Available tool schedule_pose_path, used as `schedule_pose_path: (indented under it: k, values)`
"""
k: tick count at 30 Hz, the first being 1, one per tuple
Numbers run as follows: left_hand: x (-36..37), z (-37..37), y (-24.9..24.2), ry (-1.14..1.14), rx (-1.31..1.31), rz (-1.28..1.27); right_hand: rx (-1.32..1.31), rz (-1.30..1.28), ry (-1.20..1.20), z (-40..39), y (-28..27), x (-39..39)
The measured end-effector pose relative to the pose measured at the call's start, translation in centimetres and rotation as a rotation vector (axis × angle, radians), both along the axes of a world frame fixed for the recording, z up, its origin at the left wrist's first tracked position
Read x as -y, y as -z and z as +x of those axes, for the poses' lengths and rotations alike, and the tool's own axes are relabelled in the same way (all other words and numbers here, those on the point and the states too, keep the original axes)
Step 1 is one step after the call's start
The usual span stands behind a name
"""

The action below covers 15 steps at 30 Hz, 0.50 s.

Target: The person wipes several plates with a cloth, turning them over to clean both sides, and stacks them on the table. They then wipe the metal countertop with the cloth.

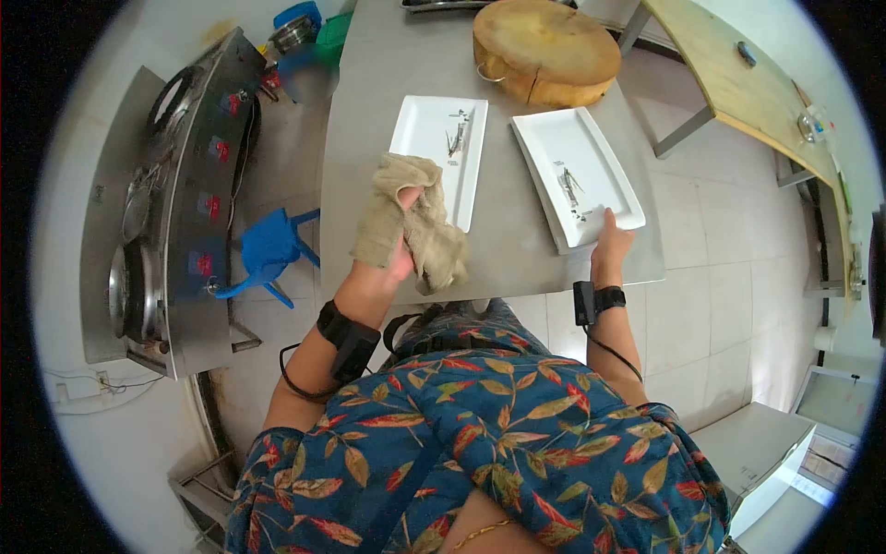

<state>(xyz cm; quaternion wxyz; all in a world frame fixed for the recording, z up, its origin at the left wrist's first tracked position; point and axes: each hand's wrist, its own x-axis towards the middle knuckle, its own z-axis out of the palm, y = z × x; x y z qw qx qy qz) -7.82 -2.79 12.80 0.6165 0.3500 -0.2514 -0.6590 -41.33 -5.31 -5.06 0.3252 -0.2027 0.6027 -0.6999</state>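
My left hand is closed on a crumpled beige cloth, which drapes over most of the fingers. Behind the cloth, a white rectangular plate with a dark printed motif lies on the metal table; the cloth overlaps its near left part. At the right, a stack of similar white plates stands near the table's corner. My right hand grips the near right corner of the top plate, thumb on the rim and the other fingers mostly hidden.
A thick round wooden chopping block stands at the table's far end. To the left are a blue plastic stool and a steel stove with woks. A wooden-topped table runs along the right.
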Motion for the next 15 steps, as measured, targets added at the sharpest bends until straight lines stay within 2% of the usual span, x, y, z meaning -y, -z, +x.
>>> schedule_pose_path:
  k: [4,7,10,15]
  values:
    - [0.3,0.9,0.0,-0.013,0.010,0.014,-0.420,0.203,0.040,-0.4,0.5,-0.5]
    - [0.8,1.5,0.6,-0.016,-0.015,0.021,-0.759,0.581,0.197,-0.2,1.7,-0.5]
    - [0.5,1.7,0.0,-0.061,0.001,0.042,-0.677,0.587,0.247,0.3,2.1,-0.5]
    - [0.6,3.2,-1.4,-0.152,0.003,0.061,-0.691,0.605,0.204,0.3,2.1,-0.6]
